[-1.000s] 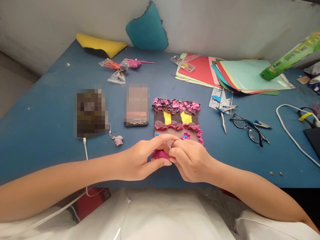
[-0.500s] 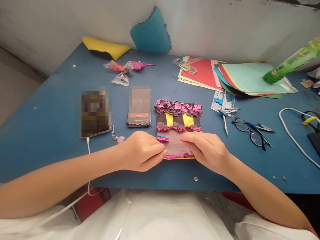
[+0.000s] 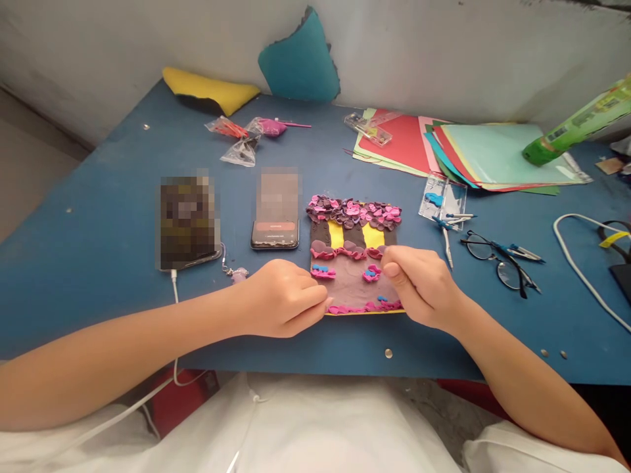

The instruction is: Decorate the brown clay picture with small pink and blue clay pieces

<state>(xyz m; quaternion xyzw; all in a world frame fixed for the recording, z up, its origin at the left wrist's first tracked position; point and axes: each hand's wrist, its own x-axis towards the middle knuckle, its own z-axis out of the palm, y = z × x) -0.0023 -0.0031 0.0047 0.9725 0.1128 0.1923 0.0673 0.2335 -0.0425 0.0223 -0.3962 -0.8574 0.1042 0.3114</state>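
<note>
A clay picture [image 3: 348, 289] lies flat before me, its dark trunks and yellow gaps under a band of pink and purple petals. On its mauve lower part sit a pink clay flower with blue bits [image 3: 371, 273], a similar pink-and-blue piece [image 3: 323, 271] at the left, and a small blue bit [image 3: 382, 299]. My left hand [image 3: 286, 299] is closed at the picture's lower left edge, fingers pressed together; whatever they hold is hidden. At the right edge, my right hand [image 3: 424, 289] is closed with fingers curled, and its contents cannot be made out.
Two phones [image 3: 275, 236] [image 3: 190, 223] lie left of the picture, one with a white cable [image 3: 174, 284]. Glasses [image 3: 497, 263], compasses [image 3: 446, 230] and a clear case [image 3: 434, 197] lie right. Coloured paper [image 3: 493, 154] and plastic bags [image 3: 241, 151] are farther back.
My right hand has moved right, off the middle of the mauve area to the picture's right edge, uncovering the pink flower and the small blue bit. My left hand has hardly moved.
</note>
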